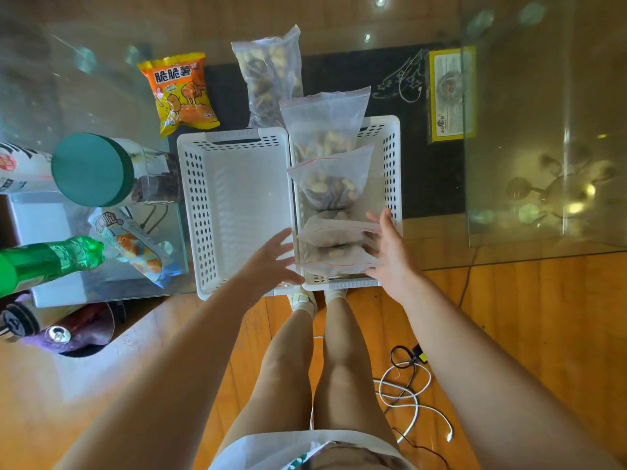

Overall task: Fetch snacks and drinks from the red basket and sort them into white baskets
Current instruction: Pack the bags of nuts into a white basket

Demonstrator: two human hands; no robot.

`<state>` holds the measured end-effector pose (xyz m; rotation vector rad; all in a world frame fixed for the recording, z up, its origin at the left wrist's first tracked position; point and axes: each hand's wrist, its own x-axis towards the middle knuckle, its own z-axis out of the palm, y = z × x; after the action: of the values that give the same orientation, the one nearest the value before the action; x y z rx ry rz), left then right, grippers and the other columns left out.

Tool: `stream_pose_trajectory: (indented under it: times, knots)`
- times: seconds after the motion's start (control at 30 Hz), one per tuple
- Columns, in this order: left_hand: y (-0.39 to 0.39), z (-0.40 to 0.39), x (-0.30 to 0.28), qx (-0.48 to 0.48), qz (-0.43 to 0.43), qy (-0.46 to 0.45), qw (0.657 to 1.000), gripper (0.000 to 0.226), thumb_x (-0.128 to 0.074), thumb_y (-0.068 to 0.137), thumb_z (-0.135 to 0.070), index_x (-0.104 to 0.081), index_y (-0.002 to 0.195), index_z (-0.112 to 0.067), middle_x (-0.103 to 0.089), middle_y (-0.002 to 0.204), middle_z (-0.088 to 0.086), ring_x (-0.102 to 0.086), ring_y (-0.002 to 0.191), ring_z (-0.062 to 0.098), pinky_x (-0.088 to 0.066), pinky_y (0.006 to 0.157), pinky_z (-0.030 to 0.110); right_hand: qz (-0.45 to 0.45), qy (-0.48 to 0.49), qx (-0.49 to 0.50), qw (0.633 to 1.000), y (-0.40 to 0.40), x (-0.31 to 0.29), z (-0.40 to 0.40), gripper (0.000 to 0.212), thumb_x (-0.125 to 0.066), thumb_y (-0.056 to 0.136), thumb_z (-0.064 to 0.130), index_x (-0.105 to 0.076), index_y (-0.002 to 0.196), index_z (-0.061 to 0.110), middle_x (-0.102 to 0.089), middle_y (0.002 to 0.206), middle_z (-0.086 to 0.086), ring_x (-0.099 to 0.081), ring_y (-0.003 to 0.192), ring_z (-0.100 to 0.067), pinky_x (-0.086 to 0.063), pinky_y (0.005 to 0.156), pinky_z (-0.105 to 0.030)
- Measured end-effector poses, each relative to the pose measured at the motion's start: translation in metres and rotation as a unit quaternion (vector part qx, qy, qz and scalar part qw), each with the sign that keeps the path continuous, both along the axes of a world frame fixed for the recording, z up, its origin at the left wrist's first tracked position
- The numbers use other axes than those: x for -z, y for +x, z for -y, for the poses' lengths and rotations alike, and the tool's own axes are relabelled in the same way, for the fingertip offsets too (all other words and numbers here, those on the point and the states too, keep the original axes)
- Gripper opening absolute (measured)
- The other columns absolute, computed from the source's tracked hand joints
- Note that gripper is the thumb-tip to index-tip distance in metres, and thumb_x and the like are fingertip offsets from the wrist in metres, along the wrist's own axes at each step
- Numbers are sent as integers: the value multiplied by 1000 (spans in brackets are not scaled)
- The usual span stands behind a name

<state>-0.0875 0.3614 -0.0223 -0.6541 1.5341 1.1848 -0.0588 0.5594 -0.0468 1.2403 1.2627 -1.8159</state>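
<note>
Head view looks straight down on two white baskets side by side at mid-frame on a glass table (pixel 543 164): the left basket (pixel 234 205) holds nothing visible, the right basket (pixel 390 171) holds zip bags of nuts in a row running from frame top to bottom. Nearest the person lies the near bag (pixel 334 254), its long axis across the frame, and both hands flank it. Right hand (pixel 390 249) rests with spread, straight fingers against the bag's right end, at the basket's lower right wall; left hand (pixel 274 259) hovers open, fingers fanned, over the seam between the two baskets, just left of the bag. Neither hand grips anything. I judge the right hand the better placed to seat or shift that bag, as it alone is in contact. Further sorting lies to the left: a chip bag (pixel 179 93) and a big nut bag (pixel 271 76) in the upper middle, a green-lidded jar (pixel 112 171), a green bottle (pixel 47 262) and a blue snack pack (pixel 135 245) at the left edge. No red basket can be made out; dark shapes with a can (pixel 57 334) at lower left are cut off and unclear.
</note>
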Motion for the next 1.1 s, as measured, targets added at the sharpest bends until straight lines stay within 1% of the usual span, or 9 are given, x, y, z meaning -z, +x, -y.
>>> stream_pose_trajectory:
  times: [0.17,0.33,0.47,0.67,0.77,0.83,0.93,1.0,1.1]
  knots:
    - [2,-2,5,-35,1,25,999,94,-59,67,29,-33,142,-21,-43,142,13,-49,125,33,-43,101,53,14,-71,9,997,-1,5,1,44,-27,89,64,-57,107,38,-61,107,10,-59,98,-13,-52,71,-31]
    - [2,-4,5,-30,-1,17,999,92,-58,68,28,-31,142,-20,-42,143,12,-48,126,32,-43,101,51,11,-66,-4,998,-3,8,-1,46,-27,90,62,-56,115,37,-61,107,9,-58,98,-13,-48,86,-38]
    - [1,-5,5,-30,-9,10,999,85,-47,74,29,-31,142,-20,-40,143,12,-51,116,26,-49,81,34,-5,4,-20,1000,-18,9,-1,57,-27,89,63,-40,137,35,-36,149,0,-36,134,-24,-30,111,-51]
    - [-1,-2,13,-11,0,-5,1000,78,-40,78,29,-34,140,-17,-42,143,14,-52,119,26,-46,67,25,-11,-21,-43,999,-45,8,1,60,-26,88,64,-52,127,27,-54,135,-3,-54,115,-20,-41,101,-41]
    - [-12,1,15,39,-22,-52,998,65,-44,84,20,-38,140,-13,-44,142,16,-53,116,29,-47,79,33,-18,47,-73,996,-61,2,-9,51,-24,94,56,-56,120,26,-56,131,-3,-52,111,-16,-36,102,-42]
    - [-28,5,10,68,-117,-118,984,56,-45,84,16,-46,134,-11,-53,134,13,-57,112,27,-46,89,32,-63,117,-70,989,-83,-8,-16,43,-29,96,49,-54,120,24,-57,122,-1,-52,114,-16,-38,96,-38]
    - [-59,12,-10,87,-290,-198,932,37,-46,84,10,-69,97,-17,-68,97,-2,-62,85,12,-46,79,20,-162,197,-66,965,-133,-29,-24,30,-35,97,40,-56,112,23,-62,108,2,-58,105,-14,-46,88,-31]
    - [-74,16,-26,154,-263,-175,936,43,-47,82,4,-69,66,-29,-68,75,-11,-63,74,6,-47,73,20,-205,210,-73,953,-168,-40,-24,23,-38,96,37,-58,101,27,-64,101,3,-61,99,-12,-48,84,-28]
    - [-76,14,-36,376,-92,-60,920,36,-50,83,-5,-76,73,-29,-75,89,-3,-68,85,11,-51,88,29,-244,227,-115,936,-205,-44,-16,12,-47,93,27,-59,96,27,-64,96,6,-60,92,-7,-47,79,-17]
